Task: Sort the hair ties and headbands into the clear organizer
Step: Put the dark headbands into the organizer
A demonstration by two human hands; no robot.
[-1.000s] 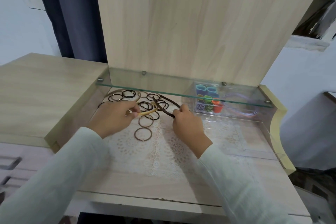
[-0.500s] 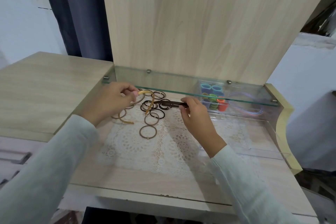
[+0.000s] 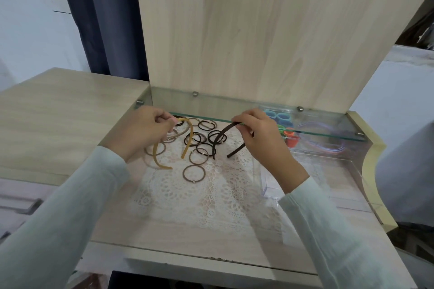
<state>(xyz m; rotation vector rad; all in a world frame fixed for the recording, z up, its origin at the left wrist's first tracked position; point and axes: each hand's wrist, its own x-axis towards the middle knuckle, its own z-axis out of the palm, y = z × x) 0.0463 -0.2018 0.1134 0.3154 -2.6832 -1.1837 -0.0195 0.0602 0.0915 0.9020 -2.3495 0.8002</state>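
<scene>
Our left hand (image 3: pixel 143 131) is furthest left, its fingers curled, with thumb and fingertips pinching the top of the arc of a mustard headband (image 3: pixel 190 138). Both ends of the band hang down below those fingers over the lace mat (image 3: pixel 211 197). Just right of the fingertips and beneath them is a loose heap of dark and tan hair ties (image 3: pixel 202 145), which crowd the space between our two hands. One tan tie (image 3: pixel 194 173) lies alone nearer to us.

Further right, our right hand (image 3: pixel 260 138) pinches a dark brown headband (image 3: pixel 222 132) near its crown, and its legs point down and left over the heap. The front edge of a glass shelf (image 3: pixel 328 134) runs just behind both sets of fingers, low over the work area.

Right of the right-hand fingers stands the clear organizer (image 3: pixel 266 191). Its far end is tucked under the shelf and holds coloured hair ties (image 3: pixel 290 139) and purple headbands (image 3: pixel 328 148).
</scene>
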